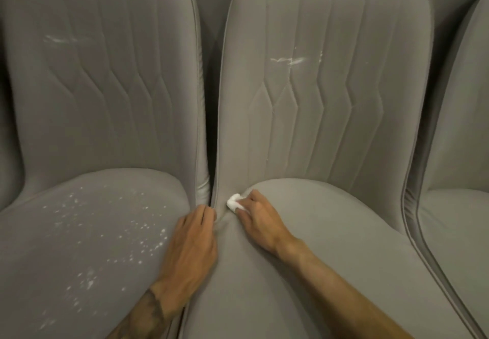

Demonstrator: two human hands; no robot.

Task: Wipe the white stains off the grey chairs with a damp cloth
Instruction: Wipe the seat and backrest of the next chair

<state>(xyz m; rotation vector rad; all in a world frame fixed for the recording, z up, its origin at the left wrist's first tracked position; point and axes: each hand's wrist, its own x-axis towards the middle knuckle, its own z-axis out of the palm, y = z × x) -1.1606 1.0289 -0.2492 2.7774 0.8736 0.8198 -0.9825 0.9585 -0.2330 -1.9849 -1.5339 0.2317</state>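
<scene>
Cloth [234,201]: small white wad, bunched up, mostly hidden under the right hand [260,222]. It sits at the rear left corner of the middle chair [330,246] seat, right where seat meets backrest, beside the gap to the left chair [87,232]. Right fingers [251,198] curled over the wad, pinching it and pressing it onto the upholstery; only the wad's left end pokes out past the fingertips.

Left hand [191,243] lies palm down on the seam between left chair and middle chair, just left of the cloth, not touching it. Its fingers are pressed together, tips dug into the middle chair's seat edge, fabric puckered there.

Stains: left chair seat has scattered white specks [113,238], dense toward the left hand; a white streak [59,39] on its backrest. Middle chair backrest has white streaks [291,60], well above the cloth. Middle chair seat looks clean around the hand. A third chair [455,219] is partly in view right of the middle chair.
</scene>
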